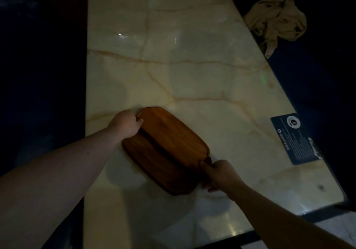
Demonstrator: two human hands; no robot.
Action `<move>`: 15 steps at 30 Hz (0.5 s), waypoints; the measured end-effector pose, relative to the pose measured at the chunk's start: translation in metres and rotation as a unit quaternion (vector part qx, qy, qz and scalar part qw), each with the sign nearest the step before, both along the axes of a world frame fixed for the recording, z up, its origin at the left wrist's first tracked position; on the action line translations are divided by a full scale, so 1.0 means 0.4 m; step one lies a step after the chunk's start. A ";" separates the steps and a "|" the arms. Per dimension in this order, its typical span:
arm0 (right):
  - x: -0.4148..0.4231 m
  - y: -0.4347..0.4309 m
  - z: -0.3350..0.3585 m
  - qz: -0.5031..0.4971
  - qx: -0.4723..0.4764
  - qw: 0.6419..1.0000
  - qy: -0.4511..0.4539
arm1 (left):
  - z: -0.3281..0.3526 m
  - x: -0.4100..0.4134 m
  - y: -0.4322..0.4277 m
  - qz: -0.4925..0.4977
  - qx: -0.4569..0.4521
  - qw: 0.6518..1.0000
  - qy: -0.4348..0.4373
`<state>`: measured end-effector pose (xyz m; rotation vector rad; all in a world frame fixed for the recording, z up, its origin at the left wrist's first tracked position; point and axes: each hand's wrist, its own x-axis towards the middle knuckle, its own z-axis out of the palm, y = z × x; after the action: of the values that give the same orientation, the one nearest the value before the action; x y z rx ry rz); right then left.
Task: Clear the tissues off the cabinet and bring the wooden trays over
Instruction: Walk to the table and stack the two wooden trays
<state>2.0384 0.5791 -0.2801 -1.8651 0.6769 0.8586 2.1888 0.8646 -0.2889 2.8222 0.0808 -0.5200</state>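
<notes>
A: How was the grip at that moment?

B: The left hand [126, 122] was clamped on the upper-left end of the wooden trays [165, 148], fingers curled over the rim. The right hand [219, 173] pinched the lower-right end, thumb on top.

A: Trays, plural?

B: They looked like two, stacked and slightly offset, lying diagonally at lower centre of the frame on the marble tabletop [192, 65].

A: How would one carry them well?

B: I'd judge: lift both ends together and level, squeezing so the upper tray can't slide.

A: Anything else around?

B: A dark card [294, 139] at the right edge, well apart, and crumpled cloth [277, 19] at upper right, off the tabletop. No tissues visible.
</notes>
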 end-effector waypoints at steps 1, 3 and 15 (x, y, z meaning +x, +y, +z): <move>0.000 0.003 0.000 -0.007 0.006 1.000 0.001 | 0.002 -0.006 -0.002 0.007 -0.005 1.000 -0.004; 0.004 0.007 0.004 -0.020 0.020 1.000 -0.003 | 0.018 -0.017 -0.001 0.016 -0.025 0.999 -0.023; 0.138 -0.036 0.069 -0.021 -0.003 0.976 -0.215 | 0.234 -0.147 0.022 0.227 -0.174 0.955 -0.080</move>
<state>2.0935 0.5649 -0.2524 -1.9498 0.4441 0.4013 2.1300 0.8736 -0.1953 2.3786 0.5356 -0.1759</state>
